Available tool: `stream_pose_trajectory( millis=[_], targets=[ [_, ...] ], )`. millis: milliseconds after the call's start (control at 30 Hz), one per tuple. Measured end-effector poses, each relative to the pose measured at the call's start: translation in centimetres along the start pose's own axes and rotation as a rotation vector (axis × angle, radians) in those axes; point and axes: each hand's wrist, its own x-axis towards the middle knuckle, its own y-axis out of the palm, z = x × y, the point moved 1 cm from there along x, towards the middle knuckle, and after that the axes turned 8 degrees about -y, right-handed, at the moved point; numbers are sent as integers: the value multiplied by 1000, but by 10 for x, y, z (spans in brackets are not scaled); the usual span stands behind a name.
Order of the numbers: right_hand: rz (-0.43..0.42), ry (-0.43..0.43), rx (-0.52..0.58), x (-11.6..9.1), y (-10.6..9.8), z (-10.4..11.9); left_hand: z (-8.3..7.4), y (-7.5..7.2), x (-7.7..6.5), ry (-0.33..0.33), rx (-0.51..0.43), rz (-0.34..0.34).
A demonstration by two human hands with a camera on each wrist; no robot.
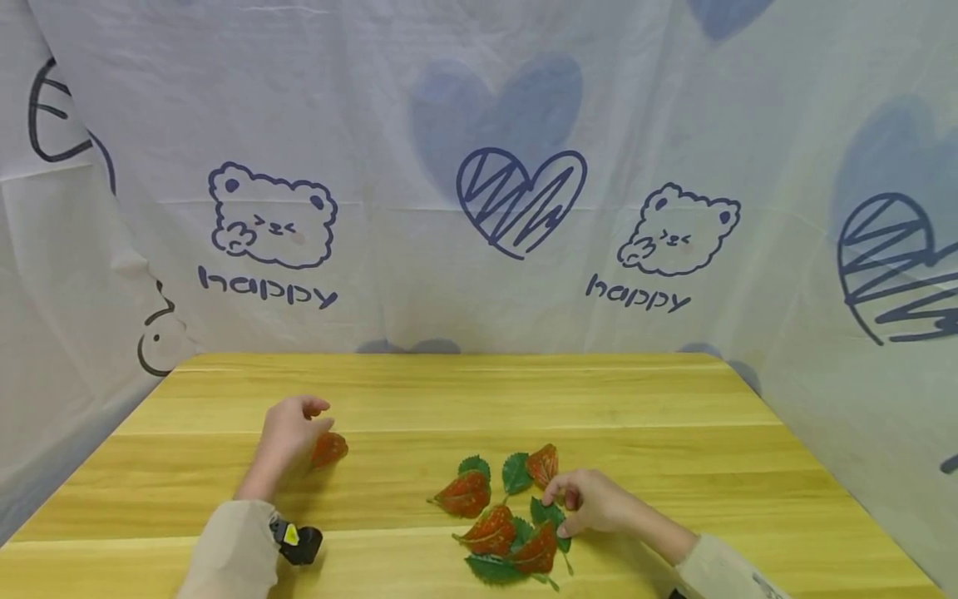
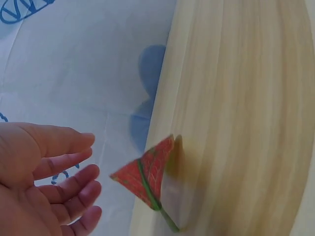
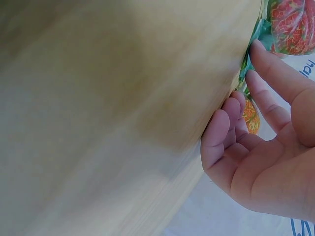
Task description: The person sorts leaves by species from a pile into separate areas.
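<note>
At the left, my left hand (image 1: pixel 289 433) hovers beside a lone red lantern-shaped pod (image 1: pixel 329 449) on the wooden table. Its fingers are loosely bent, with a gap between fingertips and pod. The left wrist view shows this pod (image 2: pixel 150 172) with its green stem, apart from the hand (image 2: pixel 54 182). Right of centre, my right hand (image 1: pixel 595 503) pinches a green toothed leaf (image 1: pixel 545 511) between thumb and index finger at the edge of a cluster. In the right wrist view, thumb and index fingertips meet the leaf (image 3: pixel 263 33); the other fingers curl near the tabletop.
More red pods lie in the cluster, among them one at its left (image 1: pixel 466 494) and one at its top (image 1: pixel 543 464). Green leaves (image 1: pixel 516 473) lie between and beneath them. A white printed cloth (image 1: pixel 404 274) hangs behind the table (image 1: pixel 419 399).
</note>
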Motion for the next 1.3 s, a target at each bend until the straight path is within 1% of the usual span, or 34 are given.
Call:
stream_pose_trajectory(
  millis=[167,367,467,733,1033,1300],
  targets=[
    [-1,-6,-7,0,0,0,-9,3,-2,56,-15,-53],
    [-5,-10,-16,0,0,-1,-18,9,-4,119,-33,-70],
    [-4,-12,-12,0,0,-1,-22,14,-6,138,-44,-58],
    [-2,-19,-4,-2,0,-1,-34,29,-14,144,-108,4],
    [-3,-24,0,-1,0,0,-47,40,-26,209,-119,16],
    [-2,-28,-5,-1,0,0,-57,50,-38,238,-152,67]
  ],
)
